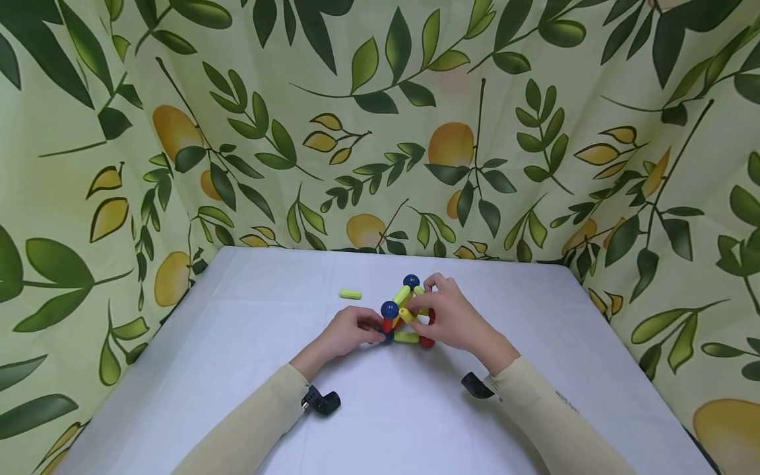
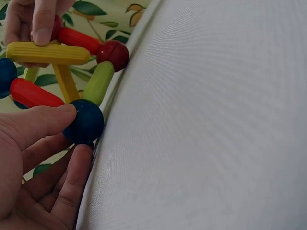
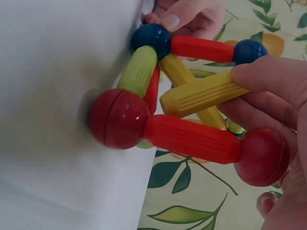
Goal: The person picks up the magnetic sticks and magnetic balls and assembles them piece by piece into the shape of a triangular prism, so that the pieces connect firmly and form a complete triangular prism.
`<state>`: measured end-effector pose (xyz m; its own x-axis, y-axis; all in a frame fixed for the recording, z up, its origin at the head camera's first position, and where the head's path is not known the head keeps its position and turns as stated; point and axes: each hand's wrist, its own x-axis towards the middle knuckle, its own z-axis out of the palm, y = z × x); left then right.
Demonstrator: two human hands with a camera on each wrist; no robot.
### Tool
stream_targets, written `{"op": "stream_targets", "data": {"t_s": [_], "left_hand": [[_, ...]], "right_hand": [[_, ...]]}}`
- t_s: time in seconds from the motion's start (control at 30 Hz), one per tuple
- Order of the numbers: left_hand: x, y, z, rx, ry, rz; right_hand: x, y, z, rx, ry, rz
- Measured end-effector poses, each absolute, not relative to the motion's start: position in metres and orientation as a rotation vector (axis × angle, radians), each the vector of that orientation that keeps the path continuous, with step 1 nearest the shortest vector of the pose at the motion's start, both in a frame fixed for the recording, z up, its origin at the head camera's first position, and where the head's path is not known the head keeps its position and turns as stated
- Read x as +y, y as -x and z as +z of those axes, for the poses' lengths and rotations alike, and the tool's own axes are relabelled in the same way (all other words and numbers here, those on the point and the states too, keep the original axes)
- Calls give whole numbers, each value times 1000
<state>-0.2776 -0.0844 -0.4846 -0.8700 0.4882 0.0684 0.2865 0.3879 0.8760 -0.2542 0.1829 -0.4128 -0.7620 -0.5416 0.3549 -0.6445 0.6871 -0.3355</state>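
Observation:
A frame of coloured rods and balls stands on the white table. My left hand [image 1: 350,332] pinches its low blue ball [image 2: 86,122] between thumb and fingers. With thumb and fingers my right hand [image 1: 456,315] holds a yellow rod [image 3: 201,93], whose free end points across the open front of the frame. Below that rod, a red rod [image 3: 192,138] joins a red ball [image 3: 120,119] to another red ball beside my right fingers. A light green rod [image 2: 99,83] links the low blue and red balls. Another yellow rod [image 3: 180,72] slants behind the held one.
One loose light green rod [image 1: 350,294] lies on the table behind and left of the frame. A leaf-patterned curtain [image 1: 368,165] encloses the white table [image 1: 267,284] at the back and sides. Dark wrist cameras [image 1: 321,400] sit at both sleeves.

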Motion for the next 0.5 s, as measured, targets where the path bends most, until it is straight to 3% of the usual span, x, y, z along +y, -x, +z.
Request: {"op": "stream_targets", "data": {"t_s": [0.5], "left_hand": [[-84, 276, -484, 2449, -682, 1465]], "right_hand": [[183, 255, -422, -2630, -997, 440]]}}
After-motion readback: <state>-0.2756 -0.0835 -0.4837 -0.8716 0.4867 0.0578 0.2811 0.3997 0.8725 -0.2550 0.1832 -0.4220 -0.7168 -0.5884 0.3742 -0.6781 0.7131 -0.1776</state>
